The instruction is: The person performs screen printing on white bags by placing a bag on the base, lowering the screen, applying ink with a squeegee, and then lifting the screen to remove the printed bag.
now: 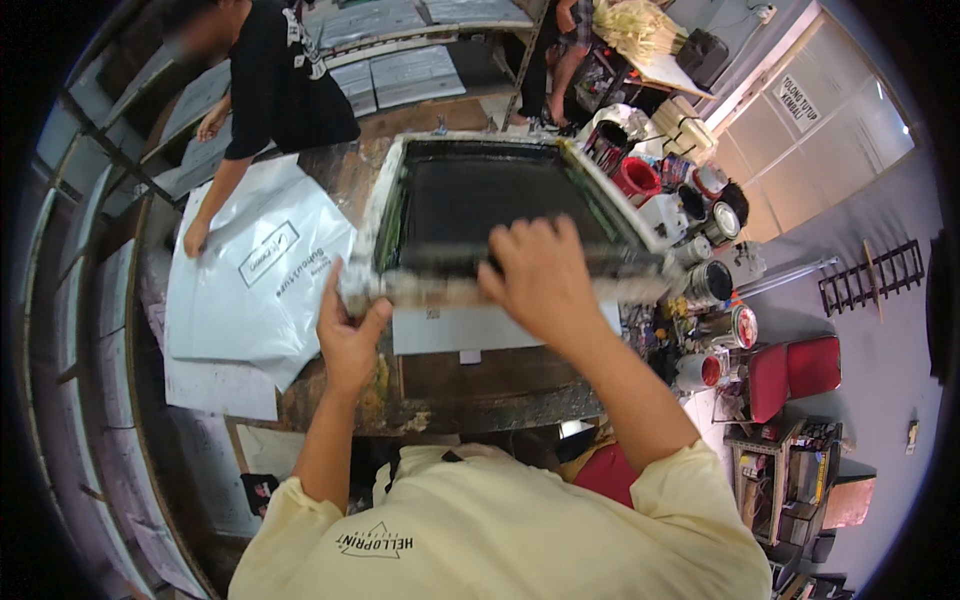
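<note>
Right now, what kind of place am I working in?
Most likely a screen-printing workshop. Your left hand and right hand grip a large framed printing screen on a stained worktable, open ink tins crowd its right edge, and a co-worker handles white plastic bags beside you.

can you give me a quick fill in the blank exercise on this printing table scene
1. The left hand grips the near-left ____ of the ink-stained wooden screen-printing frame.
2. The right hand rests on the frame's ____ edge.
3. A co-worker's hand presses on a stack of ____ plastic bags.
4. The open paint tins stand to the frame's ____.

Missing words: corner; near; white; right
</note>
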